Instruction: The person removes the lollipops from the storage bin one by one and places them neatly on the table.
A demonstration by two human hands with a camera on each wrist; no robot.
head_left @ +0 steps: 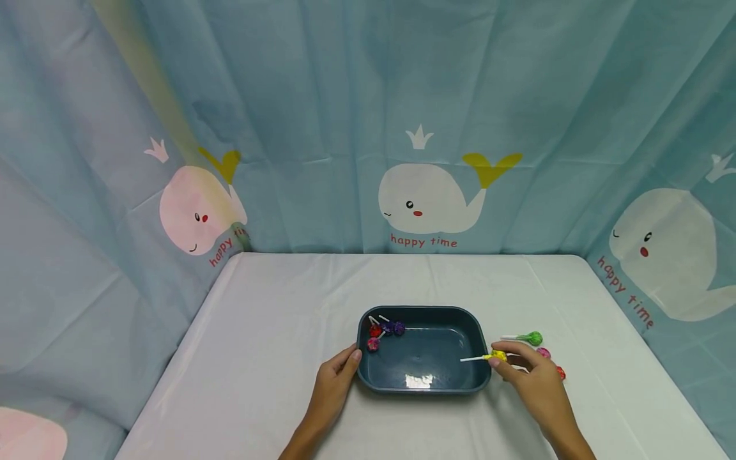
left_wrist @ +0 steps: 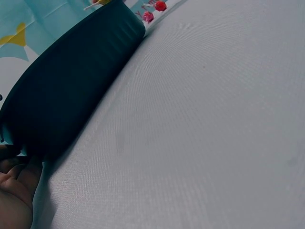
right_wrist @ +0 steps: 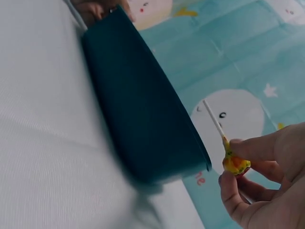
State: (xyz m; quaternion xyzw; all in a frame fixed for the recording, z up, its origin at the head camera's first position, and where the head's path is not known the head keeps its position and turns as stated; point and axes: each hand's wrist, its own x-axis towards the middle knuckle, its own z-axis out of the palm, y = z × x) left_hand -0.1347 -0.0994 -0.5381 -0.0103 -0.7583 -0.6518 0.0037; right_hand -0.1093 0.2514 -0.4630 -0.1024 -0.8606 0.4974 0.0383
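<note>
Pinching the yellow lollipop [head_left: 498, 355] by its wrapped head, your right hand [head_left: 533, 377] has thumb and fingertips closed around the candy, just beside the right end of the dark blue tray [head_left: 425, 351]. The white stick points left, over the tray's right rim in the head view; the right wrist view shows the candy head apart from the wall. Your left hand [head_left: 335, 388] grips the tray's left end, thumb at the rim and fingers against the outside.

Inside the tray, in the far left corner, you have a red lollipop [head_left: 375, 331], two purple lollipops [head_left: 399, 328] and, slightly nearer you, a pink-red lollipop [head_left: 373, 345].

Beyond your right fingers, on the white-covered counter [head_left: 259, 326], lie a green lollipop [head_left: 535, 338], a magenta lollipop [head_left: 543, 352] and an orange-red lollipop [head_left: 560, 372], the last two partly hidden by your hand. Farther out, a light blue curtain [head_left: 322, 83] printed with whales surrounds the counter's far edge and sides.
</note>
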